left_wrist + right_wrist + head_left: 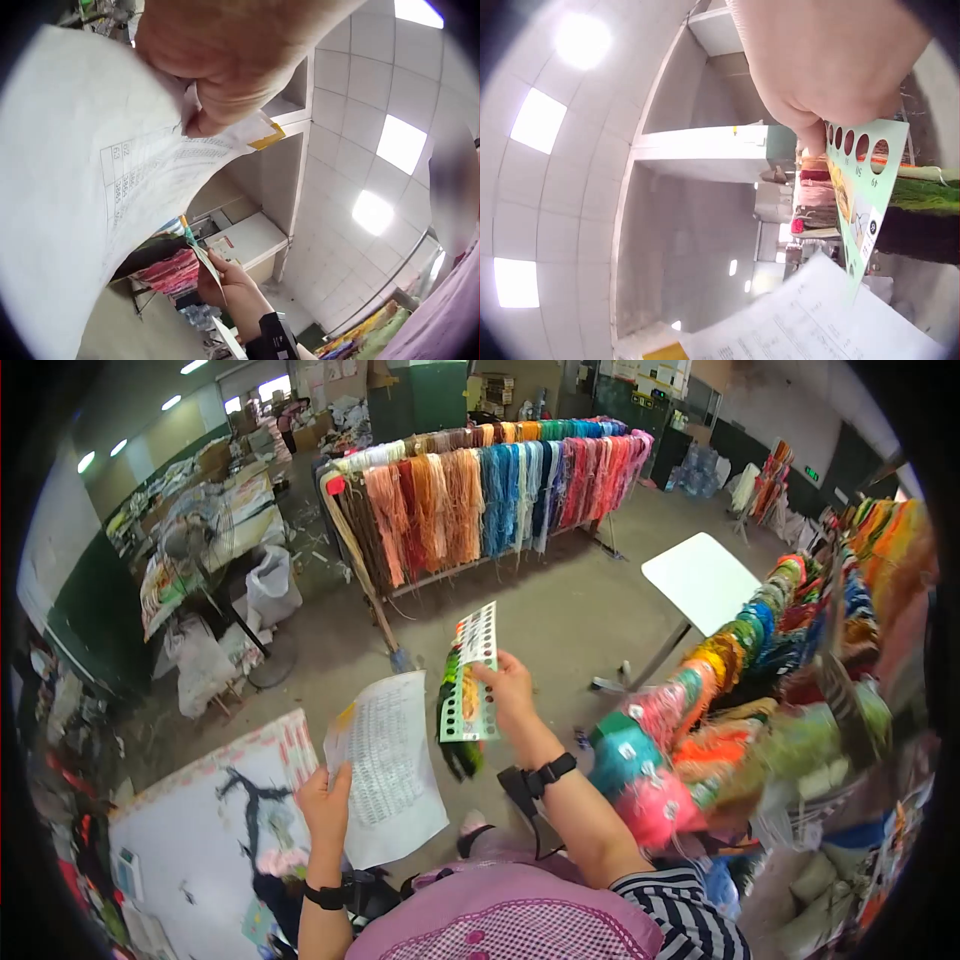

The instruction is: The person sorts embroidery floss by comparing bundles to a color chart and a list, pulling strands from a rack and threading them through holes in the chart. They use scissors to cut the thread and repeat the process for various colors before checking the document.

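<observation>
My left hand [325,810] pinches the edge of a printed paper sheet [392,760], which has a yellow patch at one corner. In the left wrist view the thumb and fingers of that hand [225,60] close on the sheet [67,165]. My right hand [512,688] holds a pale green card [485,705] with numbered holes along its edges. Green and black threads [462,758] hang from the card's far side. The right wrist view shows the hand [832,60] gripping the card [885,169] near its holes, with green thread [926,193] beyond.
A rack of coloured yarn hanks [520,485] stands ahead. More yarn bundles [735,650] hang at the right, near a white tabletop [702,582]. At the lower left is a white board [185,840]. A cluttered table [225,525] and white sacks [272,588] are farther left.
</observation>
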{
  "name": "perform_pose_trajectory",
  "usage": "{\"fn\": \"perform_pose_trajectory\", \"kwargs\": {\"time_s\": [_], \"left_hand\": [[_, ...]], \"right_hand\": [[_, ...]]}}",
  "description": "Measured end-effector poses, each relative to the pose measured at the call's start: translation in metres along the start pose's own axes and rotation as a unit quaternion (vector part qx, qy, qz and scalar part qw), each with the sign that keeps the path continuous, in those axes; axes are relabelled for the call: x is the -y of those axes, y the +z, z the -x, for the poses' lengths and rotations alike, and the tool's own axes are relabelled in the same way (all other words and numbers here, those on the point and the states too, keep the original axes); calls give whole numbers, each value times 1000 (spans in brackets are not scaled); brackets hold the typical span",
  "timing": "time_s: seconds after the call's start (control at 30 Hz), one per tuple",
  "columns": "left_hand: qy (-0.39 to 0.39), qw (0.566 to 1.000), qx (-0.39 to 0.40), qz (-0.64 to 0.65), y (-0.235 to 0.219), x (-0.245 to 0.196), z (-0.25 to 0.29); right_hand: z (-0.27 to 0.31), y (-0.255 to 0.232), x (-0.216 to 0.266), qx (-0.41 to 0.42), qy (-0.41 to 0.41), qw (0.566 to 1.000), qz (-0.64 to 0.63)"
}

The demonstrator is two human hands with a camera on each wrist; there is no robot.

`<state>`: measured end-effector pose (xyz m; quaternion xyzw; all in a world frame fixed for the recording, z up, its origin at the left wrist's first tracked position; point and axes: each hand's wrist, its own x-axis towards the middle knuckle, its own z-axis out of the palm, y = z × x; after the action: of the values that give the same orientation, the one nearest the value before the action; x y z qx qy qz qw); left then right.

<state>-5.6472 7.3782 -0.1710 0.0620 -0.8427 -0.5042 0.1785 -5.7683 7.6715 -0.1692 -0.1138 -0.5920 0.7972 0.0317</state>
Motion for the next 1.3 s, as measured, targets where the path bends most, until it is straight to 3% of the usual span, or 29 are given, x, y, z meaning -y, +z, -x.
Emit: {"fn": "perform_pose_trajectory", "kwargs": {"time_s": [0.03, 0.07, 0.17, 0.27, 0.3, 0.37, 0.43, 0.53, 0.73, 0.8, 0.87, 0.9, 1.0, 1.2, 1.3], "left_hand": [[12, 996, -6, -86, -3, -6, -23], [24, 995, -2, -92, 1, -7, -49], [8, 1000, -13, 24, 17, 2, -109], [-6, 999, 42, -8, 34, 11, -165], [5, 997, 54, -47, 43, 38, -190], [23, 995, 87, -42, 70, 34, -239], [68, 987, 115, -94, 103, 29, -291], [130, 977, 155, -65, 171, 12, -370], [134, 927, 334, 107, 340, -46, -473], [111, 898, 403, 139, 402, -80, -479], [-16, 828, 495, 262, 469, -110, -478], [-12, 820, 506, 265, 500, -132, -473], [-116, 729, 584, 337, 583, -193, -450], [-136, 637, 673, 351, 727, -280, -403], [-128, 617, 694, 348, 791, -316, -384]], "right_hand": [[-25, 6, 7, -23, -20, 999, -33], [-52, 10, 16, -48, -42, 996, -62], [-122, 13, 34, -115, -70, 986, -100], [-170, 1, 59, -168, -91, 975, -114], [-181, -4, 72, -176, -120, 967, -138], [-209, -26, 87, -207, -172, 948, -169], [-229, -50, 120, -251, -205, 933, -157], [-250, -79, 180, -314, -294, 893, -135], [-257, -156, 291, -415, -433, 796, -81], [-252, -188, 322, -437, -481, 759, -26], [-251, -222, 347, -457, -508, 730, 10], [-251, -240, 356, -471, -512, 718, 19], [-253, -290, 370, -504, -526, 684, 43], [-253, -383, 376, -537, -539, 647, 55], [-254, -395, 379, -548, -533, 640, 71]]}}
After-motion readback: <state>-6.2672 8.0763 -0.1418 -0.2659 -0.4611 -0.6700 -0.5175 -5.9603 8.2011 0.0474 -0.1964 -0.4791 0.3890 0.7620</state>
